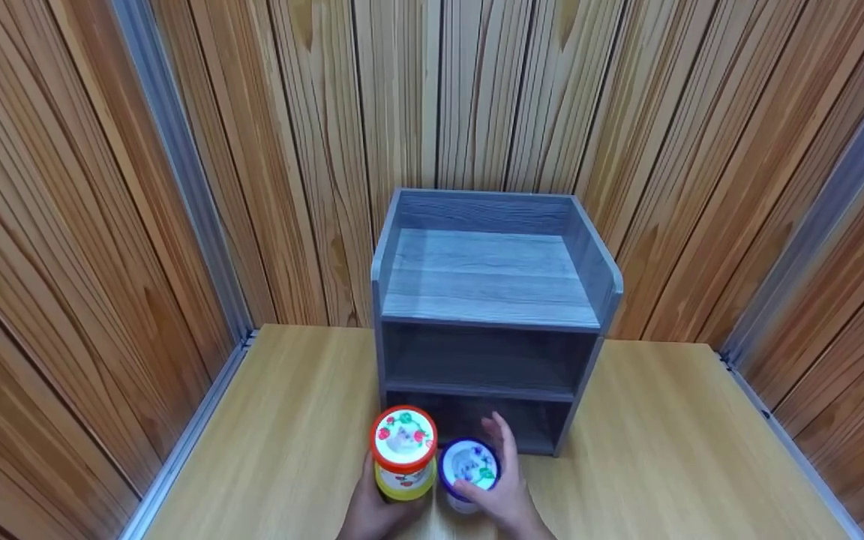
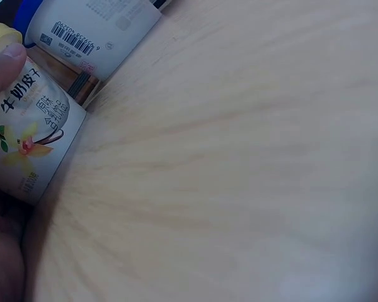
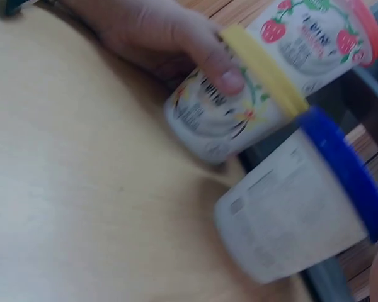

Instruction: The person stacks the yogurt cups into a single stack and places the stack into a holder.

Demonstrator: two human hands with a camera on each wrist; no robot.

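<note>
My left hand [image 1: 378,504] grips a white yogurt cup with a yellow lid [image 2: 31,135], its thumb across the printed side below the lid. On top of that cup stands a red-lidded yogurt cup [image 1: 404,439] with strawberries on it. Just to the right is a blue-lidded yogurt cup [image 1: 469,465], upright on the table. My right hand [image 1: 511,499] is at its right side, fingers extended and spread, the thumb over the lid's near edge in the head view. Only bits of this hand show at the edge of the right wrist view.
A grey wooden shelf unit [image 1: 486,324] with a walled top and two compartments stands right behind the cups. The light wooden table [image 1: 687,442] extends to both sides. Wood-plank walls [image 1: 327,150] with metal corner posts [image 1: 184,165] enclose it.
</note>
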